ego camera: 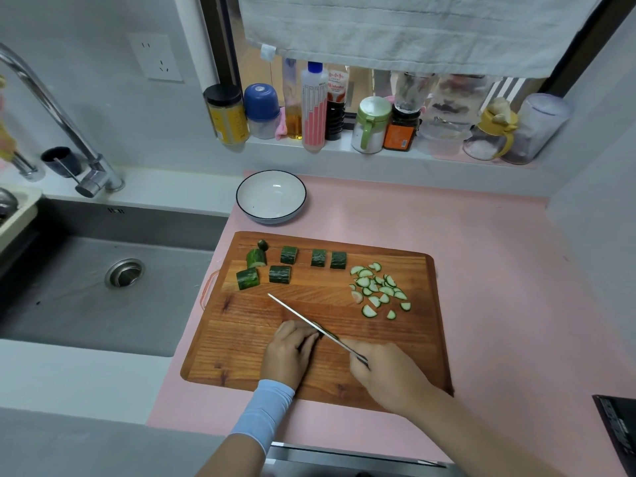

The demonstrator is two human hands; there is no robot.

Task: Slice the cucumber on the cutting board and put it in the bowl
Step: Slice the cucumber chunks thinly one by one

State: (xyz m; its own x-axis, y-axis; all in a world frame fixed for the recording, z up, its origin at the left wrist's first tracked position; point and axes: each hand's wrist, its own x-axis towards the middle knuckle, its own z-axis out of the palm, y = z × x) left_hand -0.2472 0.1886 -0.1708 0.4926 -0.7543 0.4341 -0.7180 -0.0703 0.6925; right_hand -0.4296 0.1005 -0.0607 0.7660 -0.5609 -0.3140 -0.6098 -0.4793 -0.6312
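Note:
A wooden cutting board (241, 342) lies on the pink counter. Several dark green cucumber chunks (280, 273) sit along its far left side, and a pile of thin half-moon slices (378, 290) lies at its right. My left hand (290, 352) presses down on a cucumber piece that is almost wholly hidden under the fingers. My right hand (385, 370) grips the handle of a knife (299, 316), whose blade rests against my left fingers and points up-left. An empty white bowl (271, 196) with a dark rim stands beyond the board.
A steel sink (103, 280) with a faucet (51, 108) fills the left. Jars and bottles (315, 108) line the window ledge at the back under a hanging towel. A dark appliance corner (616, 425) shows at the lower right.

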